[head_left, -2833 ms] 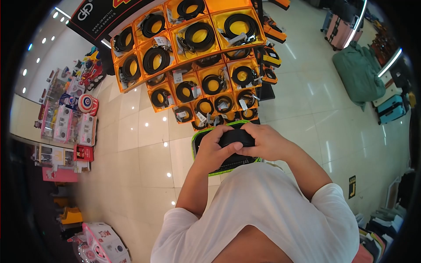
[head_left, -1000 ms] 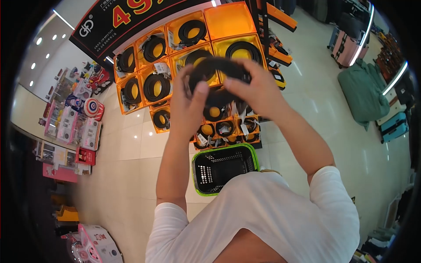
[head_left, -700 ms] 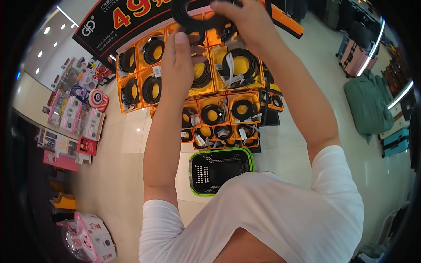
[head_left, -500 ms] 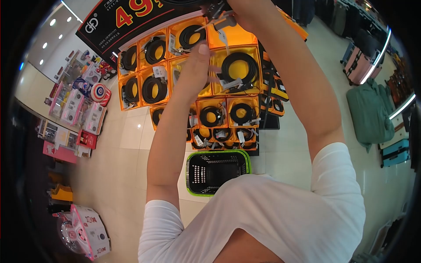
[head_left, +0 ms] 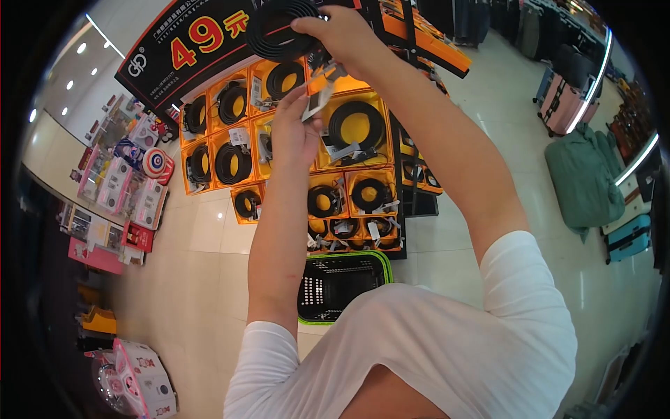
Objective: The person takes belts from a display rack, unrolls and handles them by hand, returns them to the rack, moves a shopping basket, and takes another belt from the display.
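At the top of the view, my right hand [head_left: 343, 36] grips a coiled black belt [head_left: 259, 36], thumb over the edge of the coil. A metal buckle [head_left: 328, 72] hangs below the coil, and a white tag [head_left: 317, 103] dangles under it. Just beneath, my left hand [head_left: 296, 131] has its fingers closed on that tag. Behind both hands, orange boxes on a stepped display hold more coiled black belts, such as one belt [head_left: 357, 112] right of my left hand and another belt [head_left: 232, 163] to its left.
A black sign [head_left: 164, 52] with a red "49" rises behind the boxes. A black basket with a green rim [head_left: 388, 269] stands on the floor below the display. Toy boxes [head_left: 112, 183] line the left side; suitcases [head_left: 569, 105] and a green bag [head_left: 585, 178] are at right.
My right hand has brought the coiled belt lower and leftward, fully into view. My left hand has shifted slightly left and down and closed on the tag. The camera view has tilted slightly.
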The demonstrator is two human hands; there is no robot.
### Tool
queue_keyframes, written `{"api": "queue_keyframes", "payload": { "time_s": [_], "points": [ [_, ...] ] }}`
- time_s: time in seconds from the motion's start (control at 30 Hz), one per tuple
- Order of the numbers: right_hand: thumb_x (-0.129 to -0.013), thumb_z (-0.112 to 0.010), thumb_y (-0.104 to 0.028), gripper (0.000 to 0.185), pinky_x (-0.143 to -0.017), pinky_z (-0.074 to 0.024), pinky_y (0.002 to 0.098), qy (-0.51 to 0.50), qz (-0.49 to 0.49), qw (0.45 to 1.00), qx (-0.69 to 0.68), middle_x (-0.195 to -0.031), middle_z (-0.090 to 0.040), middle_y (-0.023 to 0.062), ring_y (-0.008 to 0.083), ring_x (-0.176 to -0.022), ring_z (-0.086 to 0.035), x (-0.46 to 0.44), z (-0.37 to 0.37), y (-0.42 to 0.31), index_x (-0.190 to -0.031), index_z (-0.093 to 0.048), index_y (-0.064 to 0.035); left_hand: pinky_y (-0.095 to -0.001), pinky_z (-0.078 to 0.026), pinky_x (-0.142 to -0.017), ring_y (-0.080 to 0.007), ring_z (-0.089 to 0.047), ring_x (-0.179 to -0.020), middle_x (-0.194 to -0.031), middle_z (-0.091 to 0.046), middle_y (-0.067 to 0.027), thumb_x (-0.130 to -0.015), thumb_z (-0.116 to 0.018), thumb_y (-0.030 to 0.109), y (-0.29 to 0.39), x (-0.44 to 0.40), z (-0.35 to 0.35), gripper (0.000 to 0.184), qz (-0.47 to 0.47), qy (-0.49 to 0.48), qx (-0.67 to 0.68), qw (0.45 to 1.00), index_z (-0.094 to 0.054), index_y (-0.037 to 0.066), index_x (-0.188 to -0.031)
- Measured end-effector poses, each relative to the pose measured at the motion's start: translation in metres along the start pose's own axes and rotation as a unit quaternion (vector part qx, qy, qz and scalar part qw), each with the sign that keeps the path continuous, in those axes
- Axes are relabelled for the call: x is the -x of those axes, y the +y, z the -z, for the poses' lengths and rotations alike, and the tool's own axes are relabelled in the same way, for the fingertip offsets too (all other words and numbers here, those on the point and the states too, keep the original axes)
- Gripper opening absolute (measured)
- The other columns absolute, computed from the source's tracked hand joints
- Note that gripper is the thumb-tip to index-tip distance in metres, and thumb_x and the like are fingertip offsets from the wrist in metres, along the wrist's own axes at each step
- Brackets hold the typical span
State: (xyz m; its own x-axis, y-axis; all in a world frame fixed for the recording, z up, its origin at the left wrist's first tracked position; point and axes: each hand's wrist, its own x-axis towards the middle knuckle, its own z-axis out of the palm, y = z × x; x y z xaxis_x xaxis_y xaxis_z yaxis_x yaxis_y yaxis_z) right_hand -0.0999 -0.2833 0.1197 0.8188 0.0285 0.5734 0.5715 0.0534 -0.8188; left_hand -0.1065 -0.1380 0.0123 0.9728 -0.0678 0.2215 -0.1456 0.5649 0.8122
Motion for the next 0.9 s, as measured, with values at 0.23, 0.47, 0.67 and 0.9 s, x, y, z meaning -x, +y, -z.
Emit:
{"api": "queue_keyframes", "payload": {
  "time_s": [0.23, 0.47, 0.67, 0.9],
  "points": [
    [-0.081, -0.066, -0.018, 0.033, -0.054, -0.0509, 0.0266, 0.033, -0.028, 0.993, -0.11, -0.083, -0.066, 0.0109, 0.0138, -0.066, -0.063, -0.005, 0.013, 0.063, -0.1, -0.06, 0.0079, -0.024, -0.048, -0.054, -0.0157, -0.059, -0.071, -0.099, -0.058, -0.0121, -0.092, -0.05, 0.007, 0.003, -0.023, -0.004, 0.029, -0.041, 0.044, -0.129, 0.99, -0.048, -0.004, -0.119],
    [-0.081, -0.065, -0.017, 0.031, -0.06, -0.0498, 0.0285, 0.08, -0.089, 0.987, -0.111, -0.086, -0.066, 0.008, 0.013, -0.07, -0.061, -0.014, 0.018, 0.085, -0.101, -0.061, 0.006, -0.0273, -0.054, -0.058, -0.0195, -0.063, -0.079, -0.104, -0.058, -0.0159, -0.091, -0.049, 0.008, 0.004, -0.05, -0.004, 0.033, -0.05, 0.073, -0.255, 0.963, -0.049, -0.007, -0.121],
    [-0.08, -0.066, -0.02, 0.035, -0.063, -0.0474, 0.0274, 0.07, -0.061, 0.993, -0.078, -0.087, -0.064, 0.0064, 0.0118, -0.072, -0.058, -0.011, 0.015, 0.088, -0.104, -0.061, 0.0052, -0.0282, -0.057, -0.059, -0.0227, -0.065, -0.083, -0.108, -0.058, -0.0175, -0.091, -0.049, 0.007, -0.001, -0.065, -0.006, 0.031, -0.042, 0.086, -0.302, 0.949, -0.051, -0.007, -0.118],
    [-0.077, -0.064, -0.018, 0.027, -0.057, -0.0466, 0.0272, 0.057, -0.075, 0.995, -0.019, -0.078, -0.062, 0.0051, 0.0115, -0.066, -0.058, -0.011, 0.022, 0.104, -0.095, -0.063, 0.0028, -0.0253, -0.058, -0.058, -0.0199, -0.067, -0.081, -0.101, -0.061, -0.0132, -0.093, -0.051, 0.011, -0.008, -0.071, -0.005, 0.028, -0.046, 0.084, -0.343, 0.935, -0.051, -0.005, -0.116]
  ]
}}
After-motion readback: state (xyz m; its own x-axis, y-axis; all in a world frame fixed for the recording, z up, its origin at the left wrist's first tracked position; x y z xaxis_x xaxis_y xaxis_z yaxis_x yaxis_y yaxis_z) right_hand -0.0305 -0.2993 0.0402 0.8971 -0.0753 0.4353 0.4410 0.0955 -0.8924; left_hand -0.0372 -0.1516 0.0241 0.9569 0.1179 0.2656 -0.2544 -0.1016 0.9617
